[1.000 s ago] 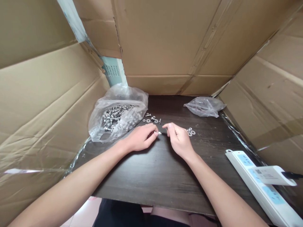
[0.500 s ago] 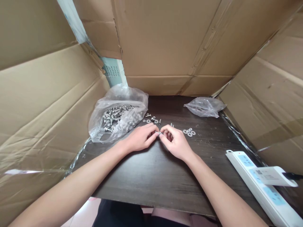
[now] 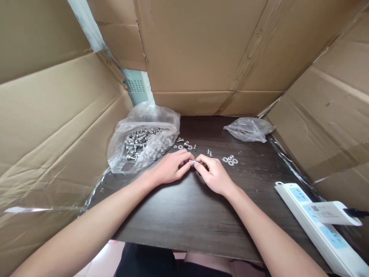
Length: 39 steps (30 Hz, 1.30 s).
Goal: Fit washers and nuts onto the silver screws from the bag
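Over the middle of the table, my left hand [image 3: 173, 167] pinches one end of a small silvery bolt [image 3: 193, 161] between thumb and fingertips. My right hand [image 3: 213, 173] closes its thumb and index finger on the other end of that bolt, so the two hands almost meet. A thin, ring-like part seems to sit on the bolt near the right fingertips, too small to make out. Just beyond the hands lie loose bolts [image 3: 209, 153], flat washers [image 3: 231, 163] and nuts [image 3: 175, 147].
To the left, an open clear plastic bag [image 3: 170, 122] holds a heap of bolts [image 3: 138, 143]. Another clear bag [image 3: 250, 129] lies at the back right. A white power strip [image 3: 291, 200] with a plugged-in adapter [image 3: 331, 212] runs along the right. Cardboard walls [image 3: 213, 46] enclose the dark table [image 3: 184, 219].
My right hand's fingers have curled in slightly around the bolt, and the loose bolts behind that hand show more fully. Otherwise both hands keep their place.
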Each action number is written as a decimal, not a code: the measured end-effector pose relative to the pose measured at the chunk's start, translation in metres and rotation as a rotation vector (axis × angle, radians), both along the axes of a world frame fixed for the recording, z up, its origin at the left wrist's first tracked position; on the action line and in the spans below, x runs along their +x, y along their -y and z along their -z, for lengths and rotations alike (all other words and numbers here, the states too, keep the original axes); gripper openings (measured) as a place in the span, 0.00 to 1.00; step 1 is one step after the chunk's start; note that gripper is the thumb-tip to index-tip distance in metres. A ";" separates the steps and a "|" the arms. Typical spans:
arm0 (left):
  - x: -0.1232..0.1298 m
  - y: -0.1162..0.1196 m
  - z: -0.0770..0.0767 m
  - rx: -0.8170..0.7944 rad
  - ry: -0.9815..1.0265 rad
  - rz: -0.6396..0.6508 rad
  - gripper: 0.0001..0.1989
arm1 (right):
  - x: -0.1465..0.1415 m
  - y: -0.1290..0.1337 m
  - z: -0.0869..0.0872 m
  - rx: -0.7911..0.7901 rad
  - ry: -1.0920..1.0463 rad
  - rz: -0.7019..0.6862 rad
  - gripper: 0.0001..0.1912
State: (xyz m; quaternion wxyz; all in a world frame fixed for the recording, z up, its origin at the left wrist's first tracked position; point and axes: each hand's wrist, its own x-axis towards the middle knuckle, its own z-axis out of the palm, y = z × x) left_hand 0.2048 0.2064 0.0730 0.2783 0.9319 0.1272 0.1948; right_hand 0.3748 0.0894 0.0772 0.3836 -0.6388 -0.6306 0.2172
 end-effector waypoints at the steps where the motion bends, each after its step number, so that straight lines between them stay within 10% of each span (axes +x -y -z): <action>1: 0.000 0.000 0.000 0.000 0.002 0.000 0.11 | 0.000 0.000 0.000 -0.003 0.003 -0.001 0.13; 39: 0.000 0.000 0.002 -0.017 -0.011 0.010 0.11 | 0.001 -0.002 0.004 0.052 0.030 0.097 0.14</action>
